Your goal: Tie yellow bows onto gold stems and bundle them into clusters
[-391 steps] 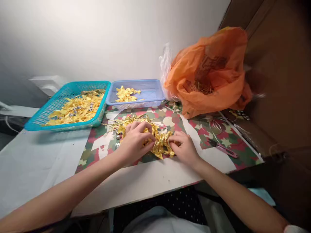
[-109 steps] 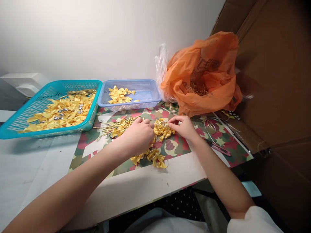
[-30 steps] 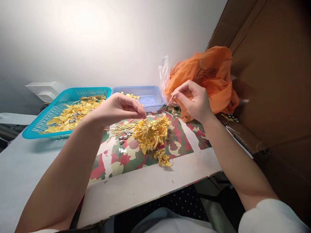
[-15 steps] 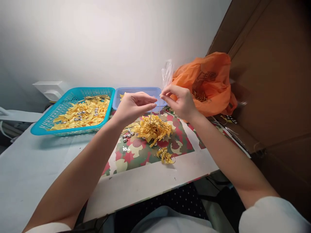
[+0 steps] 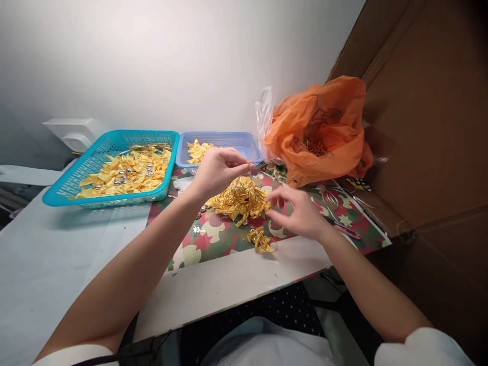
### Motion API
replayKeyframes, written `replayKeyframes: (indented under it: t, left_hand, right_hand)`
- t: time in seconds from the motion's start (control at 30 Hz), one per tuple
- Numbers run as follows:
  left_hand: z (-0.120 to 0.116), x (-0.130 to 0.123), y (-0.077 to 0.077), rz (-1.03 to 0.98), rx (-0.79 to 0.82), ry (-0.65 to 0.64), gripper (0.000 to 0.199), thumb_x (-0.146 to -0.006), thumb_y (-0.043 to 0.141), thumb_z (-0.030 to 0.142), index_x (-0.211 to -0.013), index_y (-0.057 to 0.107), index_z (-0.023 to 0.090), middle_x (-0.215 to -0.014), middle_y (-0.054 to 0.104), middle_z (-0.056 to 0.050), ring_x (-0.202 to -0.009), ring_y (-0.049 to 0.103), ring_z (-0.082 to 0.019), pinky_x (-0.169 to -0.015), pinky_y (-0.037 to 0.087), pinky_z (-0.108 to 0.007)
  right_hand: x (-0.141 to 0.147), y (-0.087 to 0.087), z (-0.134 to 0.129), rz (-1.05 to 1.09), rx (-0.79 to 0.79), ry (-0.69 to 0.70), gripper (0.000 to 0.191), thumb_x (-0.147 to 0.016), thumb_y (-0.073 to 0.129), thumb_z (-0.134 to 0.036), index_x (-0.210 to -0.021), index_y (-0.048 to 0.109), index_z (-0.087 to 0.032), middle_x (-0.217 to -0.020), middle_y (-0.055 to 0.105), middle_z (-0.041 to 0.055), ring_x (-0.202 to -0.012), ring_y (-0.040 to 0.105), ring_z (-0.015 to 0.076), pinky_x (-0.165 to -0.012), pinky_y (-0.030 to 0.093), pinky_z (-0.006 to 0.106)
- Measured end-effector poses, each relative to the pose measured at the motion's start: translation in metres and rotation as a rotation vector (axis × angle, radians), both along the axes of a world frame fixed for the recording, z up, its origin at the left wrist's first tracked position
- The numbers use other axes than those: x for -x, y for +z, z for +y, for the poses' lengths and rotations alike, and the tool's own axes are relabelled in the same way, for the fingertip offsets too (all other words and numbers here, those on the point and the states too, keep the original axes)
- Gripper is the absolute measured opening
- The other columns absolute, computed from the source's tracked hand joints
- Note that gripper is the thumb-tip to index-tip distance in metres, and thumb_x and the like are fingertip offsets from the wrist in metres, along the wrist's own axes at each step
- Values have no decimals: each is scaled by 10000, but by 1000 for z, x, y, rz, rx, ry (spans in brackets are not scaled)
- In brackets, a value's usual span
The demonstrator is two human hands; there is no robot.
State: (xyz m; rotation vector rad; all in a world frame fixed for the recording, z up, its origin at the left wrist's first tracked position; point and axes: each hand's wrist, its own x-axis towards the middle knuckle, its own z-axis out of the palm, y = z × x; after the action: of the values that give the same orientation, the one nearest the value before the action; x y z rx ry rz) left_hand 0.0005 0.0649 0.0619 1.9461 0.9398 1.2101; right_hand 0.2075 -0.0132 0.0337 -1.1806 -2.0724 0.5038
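My left hand (image 5: 224,170) is raised over a bunch of yellow ribbon bows with gold twist ties (image 5: 242,195). Its thumb and forefinger are pinched on a thin, pale string (image 5: 249,170) that rises from the bunch. Lower down, my right hand (image 5: 293,211) is beside the bunch's right edge, thumb and fingers apart. Whether its fingertips touch the ribbons I cannot tell. A smaller yellow cluster with silver bells (image 5: 261,239) lies in front of the bunch. My left hand and forearm hide part of the mat behind them.
A teal basket (image 5: 110,202) of yellow bows and silver bells stands at left, beside a blue basket (image 5: 244,147). An orange plastic bag (image 5: 320,165) sits at back right, near clear plastic (image 5: 264,117). A pink-handled tool (image 5: 347,231) lies on the camouflage-patterned mat (image 5: 213,244). Cardboard (image 5: 427,127) rises at right.
My right hand has let go of its pale strand above the bunch and moved down to the bunch's right side, its fingers spreading. My left hand stays raised, still pinching, slightly farther right.
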Motion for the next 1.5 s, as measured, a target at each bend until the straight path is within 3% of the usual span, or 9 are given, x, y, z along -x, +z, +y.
replayKeyframes:
  t: [0.1,0.17,0.23,0.4,0.63,0.77,0.97,1.07,1.5]
  left_hand:
    - [0,-1,-1,20,-23,-22,114,-745,729,238,-683,758,147,-697,719,-49,-614,641,-110,-555,506,-231]
    - [0,-2,-2,19,-33,-36,110,-739,731,237,-677,754,148,-697,719,-46,-623,643,-111,-571,513,-233]
    - [1,-2,-3,18,-37,-42,112,-735,734,242,-675,752,150,-696,719,-45,-619,640,-110,-573,513,-236]
    - [0,-2,-5,31,-50,-32,127,-736,734,262,-685,755,148,-692,712,-51,-617,627,-114,-560,497,-242]
    - [0,-2,-7,45,-48,-40,169,-740,734,302,-691,752,142,-721,716,-68,-653,633,-142,-591,503,-273]
    - [1,0,-7,85,11,-51,231,-729,743,370,-701,741,141,-760,731,-83,-673,652,-165,-626,519,-300]
    - [-2,1,-2,264,-20,-153,137,-774,697,286,-719,757,175,-787,747,-55,-684,650,-149,-611,479,-274]
    - [-3,1,-2,290,-80,-189,115,-777,686,256,-710,757,195,-786,744,-37,-690,644,-140,-610,467,-263]
    - [-8,-2,-2,334,-274,-116,141,-773,653,186,-674,751,204,-747,733,-22,-611,598,-123,-597,445,-259]
  right_hand:
    - [-17,-16,-31,-109,325,45,246,-765,707,-233,-994,619,-212,-842,659,2,-736,598,141,-646,489,265]
    - [-22,-24,-44,-146,375,102,421,-701,781,-247,-1080,602,-220,-963,671,25,-835,618,166,-730,519,295]
    - [-22,-31,-50,-163,312,130,470,-690,788,-200,-1116,589,-223,-1023,661,38,-895,615,179,-804,522,326]
    - [-11,-40,-39,-94,72,110,314,-810,645,-128,-1109,593,-211,-994,653,59,-935,602,196,-821,512,354]
    - [9,-44,-15,-132,58,254,277,-824,613,-109,-1074,641,-227,-1101,660,81,-1029,600,231,-913,482,439]
    - [9,-30,-5,-157,51,331,142,-835,569,-80,-846,641,-202,-958,674,57,-935,607,207,-855,484,393]
    - [-7,23,7,-54,31,223,127,-845,559,-96,-867,625,-203,-869,674,13,-833,614,160,-770,478,304]
    - [-5,38,13,2,8,165,100,-860,562,-136,-839,638,-198,-778,664,-7,-733,603,135,-678,467,263]
    - [16,40,28,135,-8,75,79,-809,625,-172,-863,677,-199,-775,697,1,-732,641,140,-675,507,275]
